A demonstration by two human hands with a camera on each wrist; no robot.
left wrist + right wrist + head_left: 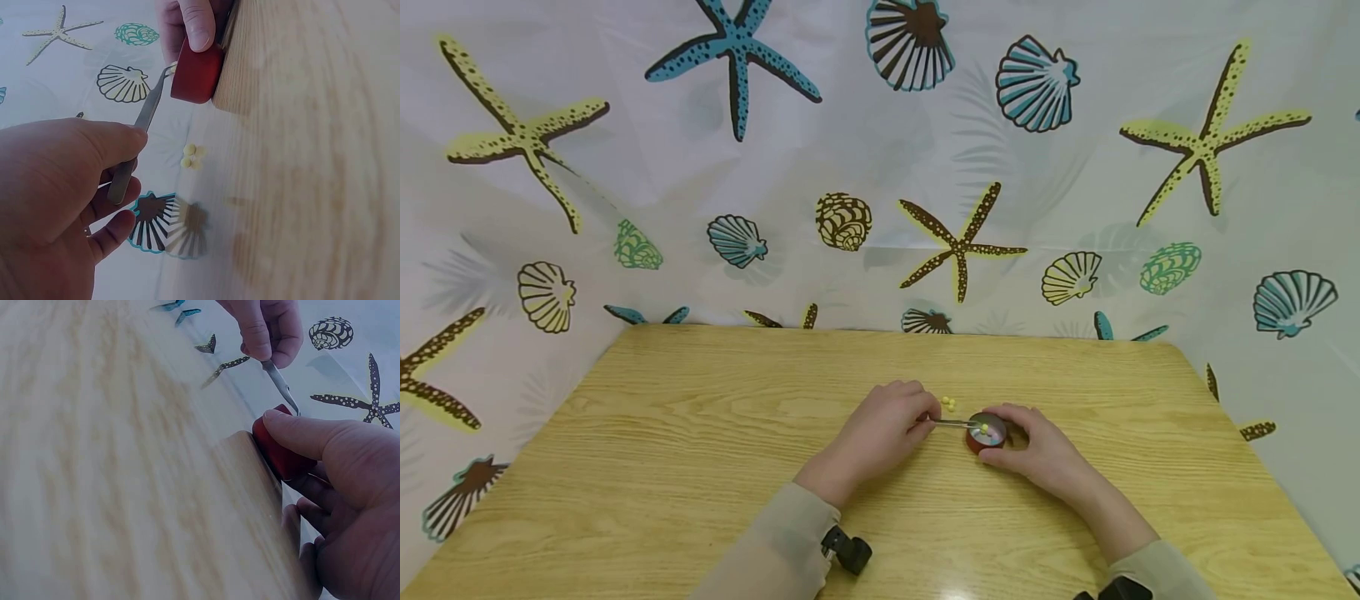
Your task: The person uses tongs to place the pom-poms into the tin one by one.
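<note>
Between thumb and fingers, my left hand [883, 429] pinches metal tweezers [147, 112] with a bent tip. Their tip reaches over the rim of a small red round container [975, 443], where a yellow bit [984, 428] shows; whether the tips still grip it I cannot tell. My right hand [1041, 450] holds that container from the right, thumb on the near side and fingers on the far side. It stands on the table, pale inside. Several small yellow balls [950, 405] lie just beyond the tweezers, left of the container; two balls [189, 150] show in the left wrist view.
The wood-grain table [700, 433] spreads around both hands. Behind it and at its sides hangs a white cloth [865, 150] printed with starfish and shells. A black wrist device [847, 550] sits on the left sleeve, another black device [1120, 588] on the right.
</note>
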